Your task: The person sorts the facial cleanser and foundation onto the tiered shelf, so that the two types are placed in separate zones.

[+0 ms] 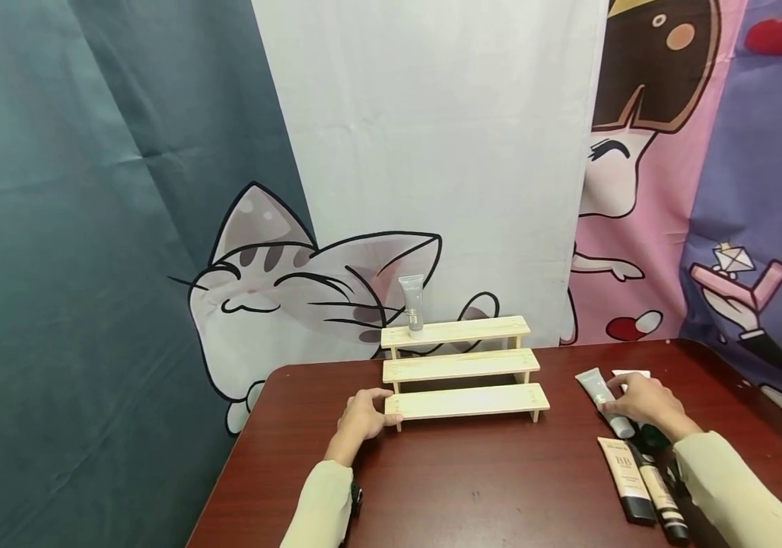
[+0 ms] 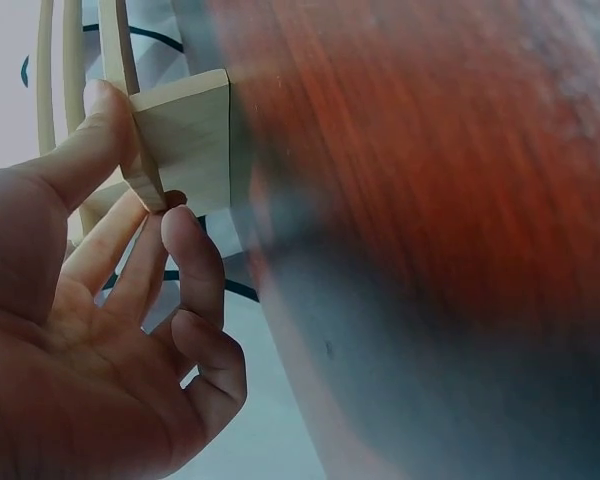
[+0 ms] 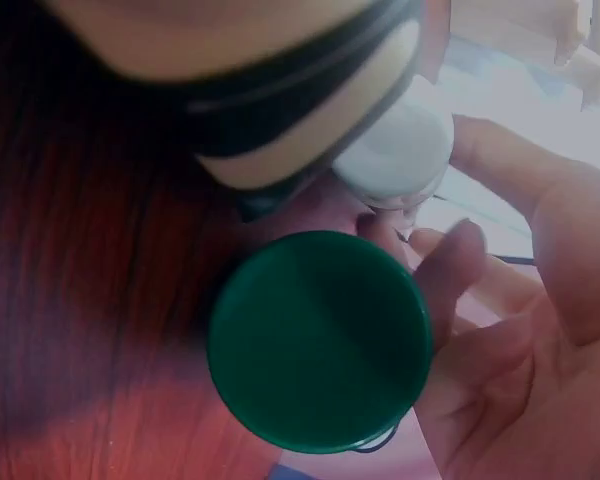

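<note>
A three-tier wooden display rack [image 1: 466,401] stands near the table's back edge. My left hand [image 1: 362,417] holds the left end of its lowest shelf, with the thumb above the board and fingertips at its edge in the left wrist view. Upright on the top shelf is a grey cosmetic tube [image 1: 413,304]. Over to the right, my right hand [image 1: 646,401] pinches a second grey tube [image 1: 595,387] lying on the table; its white cap [image 3: 405,145] shows by the thumb. A green-capped tube [image 3: 320,340] lies beneath that hand, mostly hidden.
In front of the right hand lie a beige BB cream tube [image 1: 627,473] with a black cap and a slimmer beige tube [image 1: 661,493]. The dark red table [image 1: 473,487] meets a printed cloth backdrop [image 1: 459,152] behind the rack.
</note>
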`<state>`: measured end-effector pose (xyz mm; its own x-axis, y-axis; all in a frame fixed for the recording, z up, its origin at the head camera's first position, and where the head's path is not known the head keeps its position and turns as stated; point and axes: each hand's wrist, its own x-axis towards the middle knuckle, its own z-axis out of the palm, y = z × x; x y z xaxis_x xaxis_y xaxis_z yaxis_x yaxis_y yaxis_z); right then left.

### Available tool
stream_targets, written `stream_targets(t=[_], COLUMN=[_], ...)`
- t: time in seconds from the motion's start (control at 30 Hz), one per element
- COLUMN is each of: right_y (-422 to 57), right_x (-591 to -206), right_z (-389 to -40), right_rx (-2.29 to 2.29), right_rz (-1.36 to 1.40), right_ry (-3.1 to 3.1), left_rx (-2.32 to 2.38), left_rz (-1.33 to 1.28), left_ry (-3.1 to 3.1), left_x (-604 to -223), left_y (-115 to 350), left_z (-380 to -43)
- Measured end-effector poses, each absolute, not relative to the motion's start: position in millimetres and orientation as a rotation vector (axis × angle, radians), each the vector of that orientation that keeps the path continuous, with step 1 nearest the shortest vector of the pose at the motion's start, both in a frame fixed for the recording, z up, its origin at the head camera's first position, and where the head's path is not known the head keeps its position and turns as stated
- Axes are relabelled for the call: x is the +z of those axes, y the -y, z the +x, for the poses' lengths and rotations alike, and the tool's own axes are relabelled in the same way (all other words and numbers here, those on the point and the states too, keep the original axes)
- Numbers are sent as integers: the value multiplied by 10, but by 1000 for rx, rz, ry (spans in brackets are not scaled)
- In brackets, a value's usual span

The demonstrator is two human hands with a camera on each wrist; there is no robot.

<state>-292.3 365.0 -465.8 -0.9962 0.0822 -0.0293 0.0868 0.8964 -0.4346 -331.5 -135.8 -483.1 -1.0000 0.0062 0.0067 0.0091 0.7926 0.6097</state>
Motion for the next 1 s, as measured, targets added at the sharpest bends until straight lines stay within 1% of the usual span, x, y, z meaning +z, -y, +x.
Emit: stream_targets(t=[0.37, 0.67, 1.0], right_y=[-3598, -3629, -3576], right_x=[-4671, -4690, -4598], right_z=[-2921, -2895, -2854], right_rx=[-732, -823, -991], right_rz=[34, 18, 15], right_ry=[-3086, -3154, -3151], left_rx=[-1013, -1027, -1016], left_rz=[-15, -16, -18], left_ry=[2962, 2952, 2955], left_x=[-4836, -4837, -4823], left_y=[1349, 1348, 1347], left_z=[-3304, -3300, -3290])
